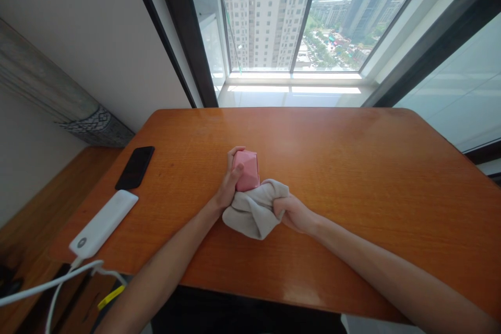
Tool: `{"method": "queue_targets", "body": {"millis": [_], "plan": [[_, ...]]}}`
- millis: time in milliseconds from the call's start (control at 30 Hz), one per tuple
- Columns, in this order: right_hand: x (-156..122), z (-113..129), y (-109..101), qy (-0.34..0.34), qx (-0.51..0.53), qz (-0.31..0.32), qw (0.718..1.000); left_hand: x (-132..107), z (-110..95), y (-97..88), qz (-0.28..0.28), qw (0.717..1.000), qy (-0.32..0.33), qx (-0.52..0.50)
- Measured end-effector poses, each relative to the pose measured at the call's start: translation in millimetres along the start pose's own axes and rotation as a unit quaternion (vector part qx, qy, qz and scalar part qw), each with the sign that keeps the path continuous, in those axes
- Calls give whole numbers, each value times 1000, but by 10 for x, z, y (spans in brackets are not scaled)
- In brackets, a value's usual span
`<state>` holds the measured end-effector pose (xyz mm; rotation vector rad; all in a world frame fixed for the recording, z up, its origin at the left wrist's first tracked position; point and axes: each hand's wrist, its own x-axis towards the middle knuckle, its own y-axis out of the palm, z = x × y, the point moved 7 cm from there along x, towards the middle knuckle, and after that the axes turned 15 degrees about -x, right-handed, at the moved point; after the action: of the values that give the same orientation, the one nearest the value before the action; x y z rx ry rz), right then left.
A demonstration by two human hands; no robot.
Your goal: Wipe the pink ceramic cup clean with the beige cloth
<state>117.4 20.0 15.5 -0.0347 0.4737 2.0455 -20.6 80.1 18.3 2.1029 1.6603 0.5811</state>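
Note:
My left hand is wrapped round a small pink faceted box, thumb on its near face. The box is held over the middle of the wooden table; I cannot tell whether it touches the top. A light grey cloth hangs bunched just below the box, against its lower edge. My right hand grips the cloth's right end, its fingers partly hidden in the folds.
At the table's left edge lie a black phone and a white power bank with white cables running off the edge. A window stands beyond the table, and a curtain hangs at left.

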Motion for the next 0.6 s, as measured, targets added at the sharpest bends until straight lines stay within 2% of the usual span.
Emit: {"method": "queue_targets", "body": {"millis": [133,233,500,600], "plan": [[-26,40,10,9,30,1,1000,-13,6,19,28,1000,-8,-5],[-45,83,32,14,58,-1,998,-2,59,59,43,997,-29,-51],[-105,342,207,-13,36,11,999,142,293,-18,-69,987,27,-143],[-153,413,292,-18,25,21,999,145,381,-63,-67,988,32,-133]]}}
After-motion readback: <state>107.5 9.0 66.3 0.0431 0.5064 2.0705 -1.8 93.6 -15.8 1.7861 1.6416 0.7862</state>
